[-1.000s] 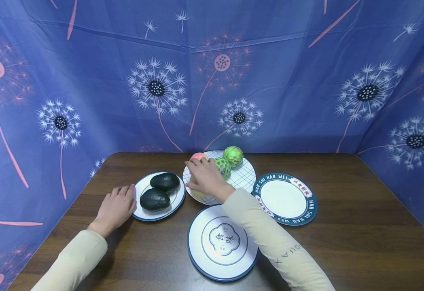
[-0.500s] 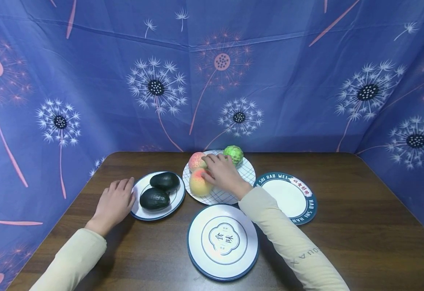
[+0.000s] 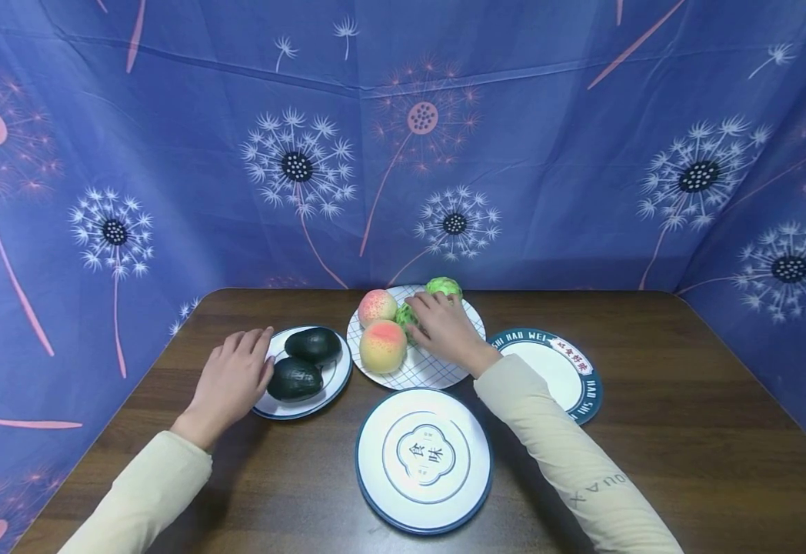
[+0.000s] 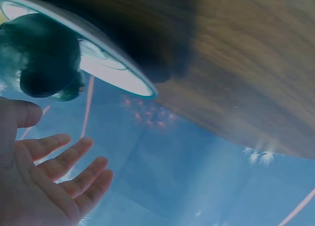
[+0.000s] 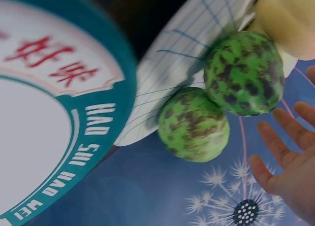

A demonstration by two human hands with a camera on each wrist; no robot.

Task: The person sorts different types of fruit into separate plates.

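Note:
My left hand [image 3: 233, 377] hovers at the left rim of a small white plate [image 3: 335, 381] bearing two dark green avocados [image 3: 294, 380]. In the left wrist view its fingers spread loosely below the avocados [image 4: 44, 53] with a gap, holding nothing. Over a white grid-lined plate [image 3: 434, 375] is my right hand [image 3: 450, 331], partly hiding two green, dark-mottled custard apples [image 3: 444, 285]. The right wrist view has its fingers extended beside the custard apples [image 5: 244, 73], apart from them. Two pink-yellow peaches [image 3: 383, 348] lie on the left of that plate.
A white plate with a blue rim and printed characters [image 3: 424, 481] lies front centre. To the right is a green-rimmed lettered plate [image 3: 586, 392], partly covered by the right sleeve. All stand on a brown wooden table [image 3: 687, 400] against a blue dandelion-print cloth [image 3: 548, 154].
My right hand has moved right, from over the peaches to over the custard apples, uncovering the peaches. The left hand has shifted slightly right and up over its plate's rim.

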